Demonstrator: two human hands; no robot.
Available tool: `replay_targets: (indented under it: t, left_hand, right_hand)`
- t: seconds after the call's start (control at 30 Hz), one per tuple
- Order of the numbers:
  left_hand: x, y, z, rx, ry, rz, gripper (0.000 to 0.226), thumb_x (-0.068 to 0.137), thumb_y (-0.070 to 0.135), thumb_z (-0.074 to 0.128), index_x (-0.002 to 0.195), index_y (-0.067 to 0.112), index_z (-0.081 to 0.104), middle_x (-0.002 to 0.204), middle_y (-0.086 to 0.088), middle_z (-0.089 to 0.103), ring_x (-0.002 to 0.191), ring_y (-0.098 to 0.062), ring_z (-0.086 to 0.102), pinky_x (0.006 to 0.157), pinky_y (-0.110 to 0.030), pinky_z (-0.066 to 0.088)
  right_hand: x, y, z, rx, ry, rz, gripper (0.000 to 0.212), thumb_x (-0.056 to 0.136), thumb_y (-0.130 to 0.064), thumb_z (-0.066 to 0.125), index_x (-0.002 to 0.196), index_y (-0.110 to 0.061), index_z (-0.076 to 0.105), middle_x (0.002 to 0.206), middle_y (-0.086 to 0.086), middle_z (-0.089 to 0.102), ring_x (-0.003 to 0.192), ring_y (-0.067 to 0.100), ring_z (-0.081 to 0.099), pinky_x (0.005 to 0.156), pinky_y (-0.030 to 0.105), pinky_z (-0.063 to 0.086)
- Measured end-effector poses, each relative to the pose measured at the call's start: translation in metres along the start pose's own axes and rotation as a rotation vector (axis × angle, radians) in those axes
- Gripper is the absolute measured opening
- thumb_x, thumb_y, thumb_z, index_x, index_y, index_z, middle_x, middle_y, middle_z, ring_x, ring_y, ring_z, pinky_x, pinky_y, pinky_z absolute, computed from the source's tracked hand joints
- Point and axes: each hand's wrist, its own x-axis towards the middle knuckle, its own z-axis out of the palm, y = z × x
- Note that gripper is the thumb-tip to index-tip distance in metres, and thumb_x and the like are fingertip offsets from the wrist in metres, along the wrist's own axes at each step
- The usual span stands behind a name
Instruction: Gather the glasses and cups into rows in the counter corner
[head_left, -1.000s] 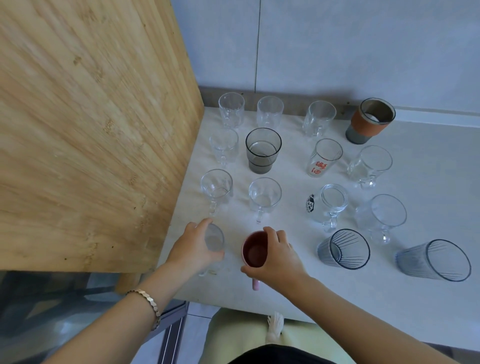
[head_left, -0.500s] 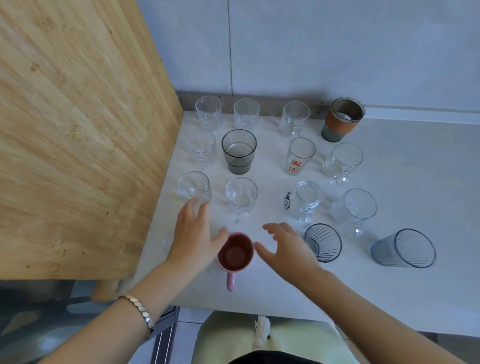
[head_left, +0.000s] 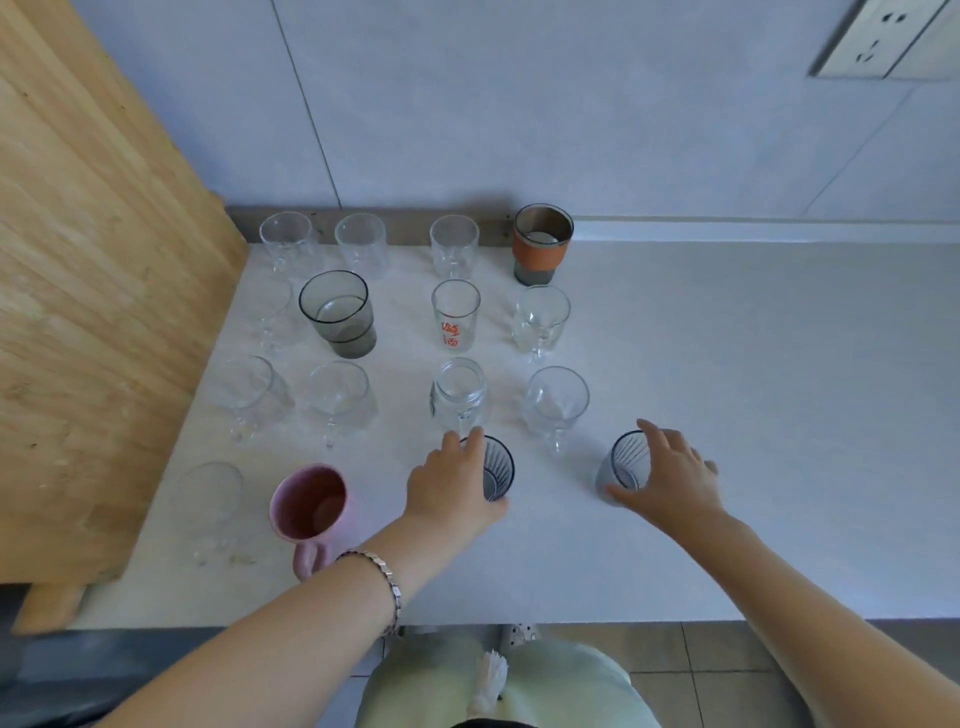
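The head view is filled by a pale counter (head_left: 727, 389) that meets a wooden panel (head_left: 93, 312) on the left, and all places below are given relative to that panel. Nearest the panel, along the back wall, three clear glasses are lined up, the first (head_left: 287, 244) just beside the panel's edge, and the row is closed by an orange-sleeved cup (head_left: 542, 244) farthest from it. In the next row forward, a faint clear glass is followed by a smoky grey tumbler (head_left: 337, 314), a glass with red lettering (head_left: 455, 314) and a clear handled mug (head_left: 540, 319). A third row of four clear handled glasses is set in front of that. In the front row, a clear glass (head_left: 210, 501) is seen just beside the panel, blurred, and a pink mug (head_left: 310, 506) stands next to it, handle turned toward the person.

Farther from the panel, a ribbed grey glass (head_left: 496, 470) is gripped by the left hand (head_left: 449, 488), the fingers being curled around its left side. A second ribbed grey glass (head_left: 623, 462), the one farthest from the panel, is touched by the right hand (head_left: 670, 475); thumb and fingers are spread about its rim and side, and whether they are clamped on it cannot be told. A metal bracelet (head_left: 387, 582) is worn on the left wrist.
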Motion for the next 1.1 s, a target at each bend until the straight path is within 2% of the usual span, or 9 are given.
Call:
replay_targets:
  t: [0.13, 0.3, 0.4, 0.57, 0.8, 0.97, 1.03, 1.1]
  left_hand:
    - [-0.009, -0.006, 0.006, -0.029, 0.025, -0.057, 0.082, 0.073, 0.047, 0.066, 0.141, 0.022, 0.026, 0.123, -0.005, 0.043, 0.111, -0.028, 0.055, 0.083, -0.035, 0.048]
    - [-0.022, -0.018, 0.011, -0.046, 0.038, -0.123, 0.081, 0.073, 0.045, 0.067, 0.141, 0.024, 0.027, 0.128, -0.004, 0.043, 0.114, -0.026, 0.054, 0.081, -0.033, 0.048]
    - [-0.029, -0.022, 0.014, -0.043, 0.027, -0.147, 0.082, 0.073, 0.045, 0.068, 0.141, 0.025, 0.027, 0.13, -0.005, 0.042, 0.115, -0.025, 0.053, 0.081, -0.035, 0.049]
    - [-0.032, -0.023, 0.015, -0.066, 0.019, -0.132, 0.084, 0.072, 0.041, 0.071, 0.142, 0.022, 0.028, 0.13, -0.008, 0.042, 0.114, -0.028, 0.054, 0.086, -0.037, 0.052]
    - [-0.031, -0.029, 0.016, -0.073, 0.008, -0.047, 0.084, 0.074, 0.039, 0.07, 0.143, 0.019, 0.026, 0.129, -0.008, 0.04, 0.112, -0.03, 0.053, 0.084, -0.034, 0.048]
    - [-0.034, -0.031, 0.013, -0.128, -0.022, 0.012, 0.084, 0.077, 0.039, 0.068, 0.144, 0.019, 0.022, 0.134, -0.011, 0.035, 0.115, -0.033, 0.05, 0.093, -0.039, 0.048]
    - [-0.037, -0.027, 0.009, -0.028, -0.052, -0.015, 0.091, 0.08, 0.049, 0.063, 0.148, 0.023, 0.01, 0.143, -0.012, 0.025, 0.125, -0.036, 0.041, 0.103, -0.046, 0.04]
    - [-0.04, -0.02, -0.009, 0.082, 0.0, -0.001, 0.085, 0.084, 0.057, 0.053, 0.149, 0.024, 0.009, 0.147, -0.012, 0.021, 0.133, -0.036, 0.032, 0.107, -0.05, 0.032]
  right_hand:
    - [0.0, 0.007, 0.004, 0.0, -0.009, -0.082, 0.086, 0.074, -0.044, 0.068, 0.146, -0.023, 0.025, 0.141, 0.004, 0.039, 0.124, 0.027, 0.045, 0.102, 0.037, 0.036]
    - [-0.02, -0.005, 0.021, 0.026, -0.086, -0.298, 0.09, 0.072, -0.045, 0.07, 0.147, -0.024, 0.023, 0.139, -0.002, 0.038, 0.124, 0.023, 0.042, 0.096, 0.032, 0.043]
    - [-0.027, -0.016, 0.032, 0.031, -0.101, -0.341, 0.091, 0.073, -0.048, 0.07, 0.146, -0.024, 0.022, 0.138, -0.001, 0.037, 0.124, 0.022, 0.04, 0.095, 0.032, 0.044]
    - [-0.032, -0.022, 0.037, 0.008, -0.1, -0.322, 0.091, 0.072, -0.053, 0.068, 0.145, -0.02, 0.022, 0.135, 0.002, 0.036, 0.122, 0.024, 0.04, 0.092, 0.033, 0.046]
    - [-0.043, -0.036, 0.045, 0.019, -0.074, -0.159, 0.092, 0.073, -0.057, 0.066, 0.143, -0.016, 0.022, 0.134, 0.007, 0.037, 0.121, 0.027, 0.043, 0.093, 0.034, 0.046]
    - [-0.052, -0.047, 0.037, -0.103, -0.075, -0.096, 0.106, 0.071, -0.069, 0.06, 0.147, -0.013, 0.013, 0.139, 0.008, 0.036, 0.127, 0.027, 0.04, 0.098, 0.036, 0.042]
    - [-0.055, -0.055, 0.027, -0.205, -0.037, -0.106, 0.095, 0.075, -0.069, 0.054, 0.144, -0.011, 0.024, 0.139, 0.008, 0.038, 0.128, 0.027, 0.039, 0.101, 0.037, 0.038]
    - [-0.054, -0.065, 0.01, -0.245, 0.003, -0.15, 0.065, 0.086, -0.056, 0.05, 0.133, -0.012, 0.043, 0.133, 0.007, 0.046, 0.124, 0.026, 0.044, 0.099, 0.035, 0.039]
